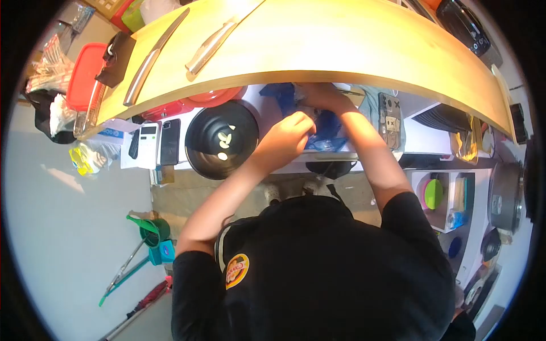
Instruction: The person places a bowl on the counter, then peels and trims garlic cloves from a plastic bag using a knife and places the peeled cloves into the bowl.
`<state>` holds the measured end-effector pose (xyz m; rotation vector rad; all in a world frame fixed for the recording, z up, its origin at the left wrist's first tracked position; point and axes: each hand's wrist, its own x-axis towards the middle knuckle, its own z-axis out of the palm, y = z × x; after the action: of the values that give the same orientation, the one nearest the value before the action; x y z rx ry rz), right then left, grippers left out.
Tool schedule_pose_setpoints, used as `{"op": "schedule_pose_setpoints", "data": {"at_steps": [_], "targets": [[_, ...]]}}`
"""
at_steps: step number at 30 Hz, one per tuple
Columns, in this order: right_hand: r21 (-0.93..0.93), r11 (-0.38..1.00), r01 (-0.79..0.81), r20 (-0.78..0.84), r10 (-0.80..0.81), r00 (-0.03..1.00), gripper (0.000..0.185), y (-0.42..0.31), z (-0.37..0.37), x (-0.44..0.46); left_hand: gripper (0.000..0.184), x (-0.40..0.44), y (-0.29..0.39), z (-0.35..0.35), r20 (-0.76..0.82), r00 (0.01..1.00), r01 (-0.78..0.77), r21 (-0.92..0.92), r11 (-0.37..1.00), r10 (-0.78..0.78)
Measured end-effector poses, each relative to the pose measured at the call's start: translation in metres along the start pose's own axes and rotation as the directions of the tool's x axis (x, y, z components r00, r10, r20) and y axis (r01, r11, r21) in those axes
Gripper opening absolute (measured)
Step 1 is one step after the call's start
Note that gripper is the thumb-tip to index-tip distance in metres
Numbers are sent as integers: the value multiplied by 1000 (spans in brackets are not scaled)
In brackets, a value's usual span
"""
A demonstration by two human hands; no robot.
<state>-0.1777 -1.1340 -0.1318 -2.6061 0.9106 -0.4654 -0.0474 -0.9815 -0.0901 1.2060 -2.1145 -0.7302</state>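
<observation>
Taking the left hand as the dial's centre, a knife (pixel 149 68) lies flat at about ten o'clock on the raised wooden board (pixel 318 40). At nine o'clock, on the white counter (pixel 421 145), a dark phone (pixel 170 142) sits just beside the black bowl (pixel 199 139). The bowl's upright hollow keeps the pale pieces (pixel 224 138) together, within short reach of the left hand (pixel 291 135). That hand is narrow, fingers curled in; anything pinched inside is hidden. Toward three o'clock is the blue plastic bag (pixel 329 142), between the forearms, probably so both hands can get at it. The right hand (pixel 321 96) is at its far side, partly shaded at the board's edge; I cannot tell its grip.
</observation>
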Motion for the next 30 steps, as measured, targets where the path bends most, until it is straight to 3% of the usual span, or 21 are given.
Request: {"op": "schedule_pose_setpoints", "data": {"at_steps": [3,4,6,7,9,11,12,14,15,18,21,24,27,30], "targets": [[3,999,-41,-13,41,999,49,-5,-21,-18,29,8,-35,29,-71,992,118,150,982,-108],[-7,999,-44,-44,44,998,49,-7,-26,-26,29,13,-45,25,36,988,135,267,954,-150],[-23,992,-126,11,127,992,51,6,-16,-40,31,15,-52,32,-68,895,432,373,821,-440],[-30,985,-172,37,173,984,52,9,-11,-47,32,17,-43,25,-17,849,497,364,788,-528],[87,970,-229,-95,237,967,54,-9,-9,-63,35,21,-25,10,90,728,611,364,703,-680],[122,968,-220,-256,245,935,56,-29,-1,-72,35,28,-29,14,76,752,585,381,716,-655],[49,990,-130,-298,139,944,51,-36,1,-79,35,32,-34,17,66,763,574,388,721,-643],[-143,987,-72,-157,49,986,43,-56,0,-92,35,42,-72,42,-96,904,417,408,812,-416],[-119,990,-79,-137,63,989,39,-59,2,-98,34,48,-85,50,-176,941,336,428,839,-288],[-71,992,-102,-134,92,987,30,-59,13,-113,33,60,-88,43,-73,981,192,273,943,-178],[-44,990,-133,-207,121,971,25,-52,14,-128,32,62,-90,52,-83,970,243,304,921,-229],[-27,989,-145,-324,128,937,25,-41,23,-130,32,70,-85,42,53,950,285,248,926,-307],[62,986,-156,-406,167,898,24,-36,35,-116,30,67,-101,37,-10,956,282,299,912,-293],[134,979,-152,-452,197,870,23,-36,39,-99,32,57,-67,-5,-86,958,285,220,933,-272]]}}
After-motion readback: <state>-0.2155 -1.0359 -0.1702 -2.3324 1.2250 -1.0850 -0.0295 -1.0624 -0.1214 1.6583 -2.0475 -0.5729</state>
